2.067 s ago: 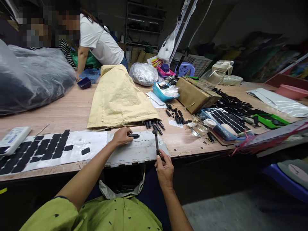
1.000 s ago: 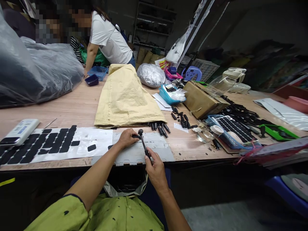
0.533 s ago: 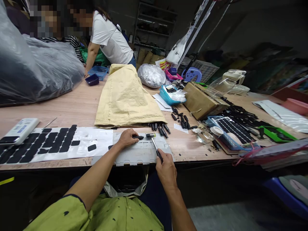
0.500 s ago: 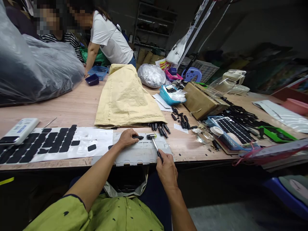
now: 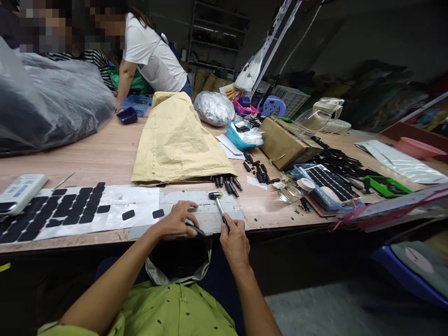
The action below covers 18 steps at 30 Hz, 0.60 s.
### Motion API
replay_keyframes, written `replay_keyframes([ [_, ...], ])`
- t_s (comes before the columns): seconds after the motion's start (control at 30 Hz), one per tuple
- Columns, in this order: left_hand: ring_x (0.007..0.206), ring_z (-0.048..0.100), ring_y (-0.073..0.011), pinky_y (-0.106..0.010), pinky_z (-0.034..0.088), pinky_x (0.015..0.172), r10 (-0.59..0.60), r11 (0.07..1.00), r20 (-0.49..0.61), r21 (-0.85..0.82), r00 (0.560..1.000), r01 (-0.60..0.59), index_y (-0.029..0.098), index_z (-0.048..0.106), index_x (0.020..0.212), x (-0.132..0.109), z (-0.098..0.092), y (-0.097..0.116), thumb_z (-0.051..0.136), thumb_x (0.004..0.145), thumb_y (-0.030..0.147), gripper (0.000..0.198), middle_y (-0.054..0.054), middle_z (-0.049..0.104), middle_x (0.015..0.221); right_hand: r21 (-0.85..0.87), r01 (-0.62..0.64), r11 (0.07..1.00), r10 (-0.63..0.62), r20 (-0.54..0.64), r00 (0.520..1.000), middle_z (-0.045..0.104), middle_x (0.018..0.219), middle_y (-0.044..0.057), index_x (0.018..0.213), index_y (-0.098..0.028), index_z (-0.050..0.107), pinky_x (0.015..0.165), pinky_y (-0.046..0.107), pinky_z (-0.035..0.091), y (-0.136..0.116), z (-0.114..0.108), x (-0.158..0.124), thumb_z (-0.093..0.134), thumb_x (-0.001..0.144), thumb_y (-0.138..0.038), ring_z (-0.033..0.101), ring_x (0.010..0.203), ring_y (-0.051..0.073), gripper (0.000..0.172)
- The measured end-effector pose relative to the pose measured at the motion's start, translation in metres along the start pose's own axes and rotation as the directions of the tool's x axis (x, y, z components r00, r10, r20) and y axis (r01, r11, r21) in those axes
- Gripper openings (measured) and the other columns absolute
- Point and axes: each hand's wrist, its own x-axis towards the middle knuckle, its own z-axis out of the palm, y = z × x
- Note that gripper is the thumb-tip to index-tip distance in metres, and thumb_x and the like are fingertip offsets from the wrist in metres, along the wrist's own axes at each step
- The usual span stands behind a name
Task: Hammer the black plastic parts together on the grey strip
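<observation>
A small hammer [image 5: 220, 208] with a black and yellow head is gripped by its handle in my right hand [image 5: 235, 240]. Its head rests over the grey board [image 5: 210, 217] at the table's front edge. On the left part of that board, my left hand [image 5: 180, 219] has its fingers spread. A slim black piece [image 5: 198, 229] lies tilted at the board's front edge, just under the fingertips. Several more black pieces [image 5: 231, 185] lie behind the board, by the mouth of a tan sack [image 5: 182, 144].
A white sheet with black patches [image 5: 122, 200] and a white device [image 5: 24, 191] are on the left. To the right are a cardboard box [image 5: 287, 142], a blue tray [image 5: 324, 198] and a green tray [image 5: 387, 186]. A person in a white shirt [image 5: 154, 56] leans over the table's far side.
My left hand has opened and drawn toward the front edge. The black piece it pinched beside the hammer head now lies lower, at the board's edge. The view has shifted slightly.
</observation>
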Motion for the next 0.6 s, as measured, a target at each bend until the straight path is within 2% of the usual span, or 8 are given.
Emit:
replay_keyframes([
  [0.07, 0.138, 0.033, -0.0359, -0.052, 0.029, 0.113, 0.005, 1.000, 0.041, 0.016, 0.999, -0.005, 0.033, 0.080, 0.083, -0.022, 0.010, 0.005, 0.084, 0.066, 0.029, 0.018, 0.001, 0.043, 0.149, 0.004, -0.004, 1.000, 0.004, 0.012, 1.000, 0.054, 0.104, 0.005, 0.127, -0.027, 0.066, 0.055, 0.025, 0.032, -0.001, -0.001, 0.000, 0.051, 0.093, -0.022, 0.049, 0.060, 0.009, 0.038],
  [0.17, 0.145, 0.020, -0.0397, -0.058, 0.023, 0.115, -0.017, 0.994, 0.022, 0.104, 1.000, 0.015, 0.031, 0.079, 0.081, -0.046, 0.022, 0.009, 0.082, 0.068, 0.025, 0.015, 0.003, 0.031, 0.158, 0.010, -0.009, 1.000, 0.009, 0.025, 1.000, 0.053, 0.105, 0.005, 0.128, -0.026, 0.065, 0.056, 0.025, 0.033, -0.002, -0.001, -0.001, 0.051, 0.093, -0.022, 0.050, 0.062, 0.010, 0.038],
  [0.23, 0.146, 0.017, -0.0406, -0.060, 0.020, 0.115, -0.022, 0.989, 0.000, 0.143, 1.000, 0.022, 0.030, 0.079, 0.080, -0.052, 0.025, 0.009, 0.082, 0.067, 0.023, 0.015, 0.002, 0.028, 0.160, 0.017, -0.008, 1.000, 0.007, 0.022, 1.000, 0.053, 0.105, 0.005, 0.128, -0.026, 0.065, 0.056, 0.025, 0.034, -0.001, 0.000, -0.001, 0.051, 0.094, -0.022, 0.051, 0.063, 0.010, 0.038],
  [0.3, 0.145, 0.021, -0.0401, -0.059, 0.022, 0.115, -0.009, 0.992, -0.015, 0.127, 1.000, 0.011, 0.029, 0.078, 0.077, -0.049, 0.024, 0.010, 0.083, 0.067, 0.026, 0.011, 0.001, 0.031, 0.158, 0.027, 0.002, 1.000, -0.002, 0.013, 1.000, 0.052, 0.104, 0.005, 0.127, -0.026, 0.066, 0.057, 0.025, 0.034, 0.000, 0.001, -0.001, 0.051, 0.093, -0.022, 0.052, 0.064, 0.010, 0.037],
  [0.37, 0.139, 0.033, -0.0369, -0.055, 0.029, 0.113, 0.023, 0.997, -0.059, 0.076, 0.998, -0.018, 0.027, 0.077, 0.073, -0.037, 0.019, 0.010, 0.082, 0.069, 0.029, 0.006, -0.001, 0.043, 0.151, 0.041, 0.018, 0.999, -0.018, 0.000, 1.000, 0.052, 0.103, 0.005, 0.127, -0.025, 0.066, 0.058, 0.025, 0.036, 0.002, 0.003, 0.000, 0.051, 0.093, -0.021, 0.053, 0.065, 0.011, 0.037],
  [0.47, 0.116, 0.053, -0.0277, -0.045, 0.042, 0.102, 0.035, 0.999, -0.221, 0.010, 0.975, -0.034, 0.025, 0.077, 0.078, 0.001, 0.008, 0.007, 0.072, 0.078, 0.025, 0.005, -0.007, 0.064, 0.122, 0.067, 0.036, 0.997, -0.035, -0.014, 0.999, 0.053, 0.102, 0.005, 0.125, -0.025, 0.068, 0.059, 0.025, 0.039, 0.005, 0.005, 0.001, 0.051, 0.092, -0.021, 0.054, 0.068, 0.012, 0.037],
  [0.53, 0.103, 0.058, -0.0246, -0.041, 0.047, 0.093, -0.027, 1.000, -0.306, -0.007, 0.952, 0.026, 0.023, 0.076, 0.090, 0.035, 0.001, 0.002, 0.061, 0.084, 0.024, 0.016, -0.008, 0.068, 0.104, 0.074, 0.030, 0.997, -0.029, -0.014, 0.999, 0.054, 0.102, 0.005, 0.124, -0.025, 0.068, 0.060, 0.025, 0.040, 0.006, 0.005, 0.001, 0.051, 0.092, -0.022, 0.056, 0.069, 0.012, 0.036],
  [0.6, 0.102, 0.058, -0.0254, -0.040, 0.047, 0.092, -0.106, 0.992, -0.353, 0.029, 0.930, 0.124, 0.019, 0.075, 0.097, 0.070, -0.005, -0.005, 0.055, 0.087, 0.021, 0.023, -0.009, 0.069, 0.103, 0.080, 0.024, 0.996, -0.023, -0.014, 1.000, 0.054, 0.102, 0.005, 0.123, -0.025, 0.069, 0.060, 0.024, 0.041, 0.007, 0.006, 0.002, 0.051, 0.091, -0.023, 0.057, 0.071, 0.013, 0.037],
])
